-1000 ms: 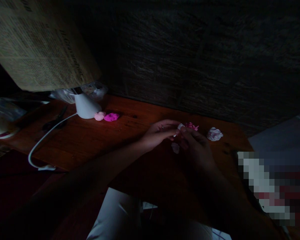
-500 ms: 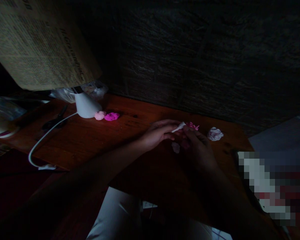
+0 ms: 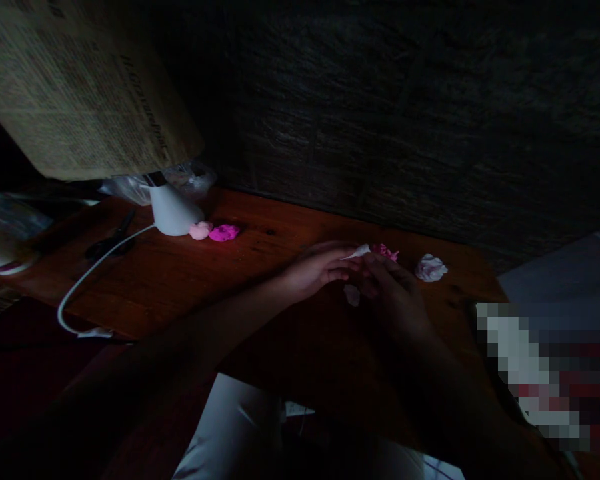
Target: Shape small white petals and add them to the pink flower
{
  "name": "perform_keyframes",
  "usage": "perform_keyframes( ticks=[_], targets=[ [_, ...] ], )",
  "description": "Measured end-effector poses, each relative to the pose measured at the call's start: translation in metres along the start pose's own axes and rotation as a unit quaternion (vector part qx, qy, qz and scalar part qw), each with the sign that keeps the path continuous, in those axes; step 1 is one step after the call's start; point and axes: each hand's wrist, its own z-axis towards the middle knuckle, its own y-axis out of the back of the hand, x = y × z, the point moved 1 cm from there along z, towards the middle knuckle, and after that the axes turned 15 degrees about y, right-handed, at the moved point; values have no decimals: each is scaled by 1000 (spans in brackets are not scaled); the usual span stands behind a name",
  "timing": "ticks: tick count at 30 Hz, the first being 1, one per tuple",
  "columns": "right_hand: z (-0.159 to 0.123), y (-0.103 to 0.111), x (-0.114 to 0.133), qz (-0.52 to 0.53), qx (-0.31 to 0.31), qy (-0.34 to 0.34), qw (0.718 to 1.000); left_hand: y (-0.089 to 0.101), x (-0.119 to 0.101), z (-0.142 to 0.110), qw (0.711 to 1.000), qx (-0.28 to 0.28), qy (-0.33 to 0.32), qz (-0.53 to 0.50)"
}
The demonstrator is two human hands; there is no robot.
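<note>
A thin white piece of what looks like modelling clay (image 3: 357, 253) lies between my two hands. My left hand (image 3: 313, 272) is closed around its near end, fingers bent. From the other side, my right hand (image 3: 397, 287) pinches it at the fingertips. Just behind the fingers sits a ruffled pink clay piece (image 3: 387, 252), partly covered by my right hand. Below them a pale, flat petal-like piece (image 3: 351, 295) rests on the table. Farther right is a ruffled whitish flower-like piece (image 3: 431, 267). Dim light hides the fine contact of the fingers.
A pale pink lump (image 3: 200, 231) and a magenta lump (image 3: 224, 232) touch beside the white lamp base (image 3: 173, 210). Its newsprint shade (image 3: 90, 100) overhangs the left. Black scissors (image 3: 111, 243) and a white cable (image 3: 87, 273) lie there. A dark stone wall (image 3: 330, 113) backs the wooden table (image 3: 260, 220).
The white piece has tilted slightly, and my left fingers have shifted a little around it. Everything else on the table stays put.
</note>
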Motion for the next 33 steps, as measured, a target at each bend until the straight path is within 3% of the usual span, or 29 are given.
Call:
perform_keyframes(
  ticks=[7,11,22,28,33],
  targets=[
    [-2,2,-1,-58,26,24,998,0,-1,0,998,-37,-39,17],
    [-3,5,-4,-85,21,47,995,-3,-1,-1,998,-24,-54,39],
    [-2,6,-4,-91,40,63,993,-3,-2,-1,992,-50,-79,80],
    [0,2,2,-25,27,27,999,-2,-4,-2,991,-47,-102,68],
    [1,-2,4,25,18,2,1000,-3,-4,-4,984,-63,-123,116]
  ],
)
